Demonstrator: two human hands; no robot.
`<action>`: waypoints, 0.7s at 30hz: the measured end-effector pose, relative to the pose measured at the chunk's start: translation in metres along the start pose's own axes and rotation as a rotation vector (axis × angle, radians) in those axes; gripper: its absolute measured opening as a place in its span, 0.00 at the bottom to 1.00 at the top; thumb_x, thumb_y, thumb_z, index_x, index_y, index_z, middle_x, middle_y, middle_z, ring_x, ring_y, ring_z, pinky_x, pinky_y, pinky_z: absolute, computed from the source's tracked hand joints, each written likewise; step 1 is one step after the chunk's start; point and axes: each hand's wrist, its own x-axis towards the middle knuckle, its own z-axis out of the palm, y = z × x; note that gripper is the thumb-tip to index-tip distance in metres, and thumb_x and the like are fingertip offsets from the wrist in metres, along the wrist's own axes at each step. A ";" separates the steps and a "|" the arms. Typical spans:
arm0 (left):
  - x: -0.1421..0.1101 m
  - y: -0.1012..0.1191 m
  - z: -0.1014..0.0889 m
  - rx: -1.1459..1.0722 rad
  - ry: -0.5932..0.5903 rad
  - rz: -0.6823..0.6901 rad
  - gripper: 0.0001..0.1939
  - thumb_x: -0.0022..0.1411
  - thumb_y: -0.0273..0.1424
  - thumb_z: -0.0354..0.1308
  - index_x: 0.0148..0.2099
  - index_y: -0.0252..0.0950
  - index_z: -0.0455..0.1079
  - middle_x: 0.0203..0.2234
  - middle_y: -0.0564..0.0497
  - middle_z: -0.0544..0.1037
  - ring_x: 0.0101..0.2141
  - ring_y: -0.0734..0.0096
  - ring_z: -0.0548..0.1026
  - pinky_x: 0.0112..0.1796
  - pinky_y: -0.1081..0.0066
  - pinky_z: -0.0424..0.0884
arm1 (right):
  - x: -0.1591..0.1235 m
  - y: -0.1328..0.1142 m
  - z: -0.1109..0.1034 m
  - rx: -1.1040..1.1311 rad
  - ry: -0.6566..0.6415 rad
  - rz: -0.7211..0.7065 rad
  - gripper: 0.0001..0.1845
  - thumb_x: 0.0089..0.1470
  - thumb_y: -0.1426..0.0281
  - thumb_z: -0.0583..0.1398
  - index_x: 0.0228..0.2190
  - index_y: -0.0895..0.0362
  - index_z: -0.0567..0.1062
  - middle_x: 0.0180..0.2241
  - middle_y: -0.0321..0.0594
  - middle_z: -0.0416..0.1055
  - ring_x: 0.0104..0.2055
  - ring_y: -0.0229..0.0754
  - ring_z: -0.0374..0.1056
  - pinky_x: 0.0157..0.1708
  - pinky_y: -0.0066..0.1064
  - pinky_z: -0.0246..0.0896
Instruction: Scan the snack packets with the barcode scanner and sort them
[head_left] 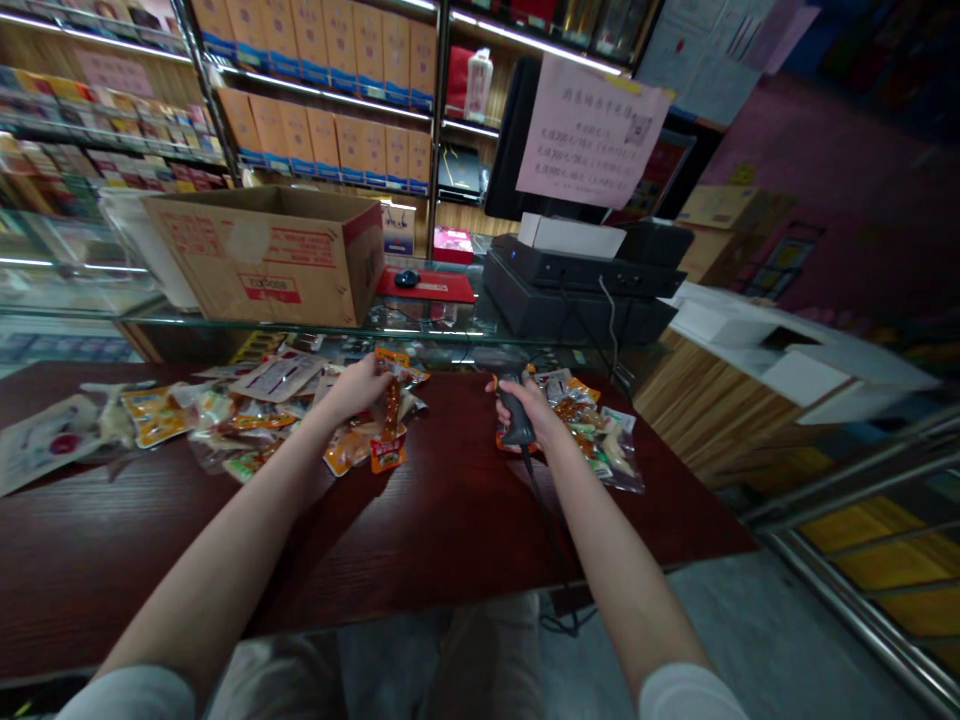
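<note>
My left hand (358, 388) has its fingers closed on a vacuum-sealed snack packet (391, 410) with orange and red ends and brown food inside, lifted over the pile's right side. My right hand (529, 402) is wrapped round the handle of a dark barcode scanner (516, 418), its cable hanging down from the grip. Under and left of my left arm lies a heap of snack packets (232, 420) in clear, white and orange wraps. A second, smaller group of packets (600, 435) rests just right of the scanner.
The dark red wooden table (442, 530) reaches toward my lap. Behind it, a glass counter holds an open cardboard box (277, 260), a mouse (406, 278) on a red mat and a cash register (577, 290) under a screen with a paper notice (592, 135). Metal rails (862, 600) stand at right.
</note>
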 end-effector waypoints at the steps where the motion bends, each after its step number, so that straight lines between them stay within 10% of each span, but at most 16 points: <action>1: 0.003 -0.004 -0.006 0.075 -0.033 -0.013 0.17 0.60 0.38 0.51 0.47 0.33 0.69 0.40 0.37 0.79 0.43 0.49 0.77 0.43 0.61 0.71 | -0.002 -0.003 -0.011 -0.022 0.030 -0.003 0.18 0.44 0.61 0.66 0.34 0.56 0.69 0.25 0.32 0.73 0.15 0.30 0.58 0.12 0.24 0.53; 9: -0.009 0.012 -0.018 0.399 0.141 -0.007 0.21 0.58 0.35 0.56 0.51 0.28 0.67 0.50 0.25 0.71 0.51 0.35 0.71 0.49 0.48 0.67 | -0.033 -0.021 -0.113 -0.118 0.358 -0.066 0.18 0.46 0.58 0.65 0.34 0.57 0.72 0.13 0.30 0.64 0.14 0.35 0.58 0.15 0.27 0.54; 12: -0.025 0.050 0.015 0.342 0.172 0.210 0.19 0.60 0.32 0.54 0.53 0.31 0.67 0.54 0.28 0.68 0.57 0.35 0.64 0.53 0.45 0.61 | -0.041 -0.016 -0.144 0.003 0.421 -0.059 0.17 0.43 0.58 0.65 0.31 0.57 0.72 0.12 0.30 0.62 0.14 0.34 0.55 0.14 0.25 0.52; 16: -0.029 0.099 0.085 0.125 -0.191 0.522 0.23 0.62 0.40 0.55 0.56 0.36 0.67 0.53 0.37 0.69 0.53 0.48 0.70 0.55 0.56 0.62 | -0.044 -0.003 -0.157 0.114 0.424 -0.041 0.16 0.41 0.57 0.64 0.29 0.55 0.71 0.14 0.29 0.60 0.15 0.33 0.53 0.14 0.24 0.49; 21: -0.012 0.131 0.151 -0.016 -0.295 0.317 0.38 0.59 0.45 0.58 0.64 0.26 0.58 0.53 0.28 0.70 0.55 0.42 0.69 0.53 0.56 0.63 | -0.036 0.009 -0.144 0.081 0.386 0.036 0.17 0.42 0.56 0.62 0.30 0.54 0.70 0.14 0.30 0.61 0.15 0.35 0.54 0.15 0.25 0.50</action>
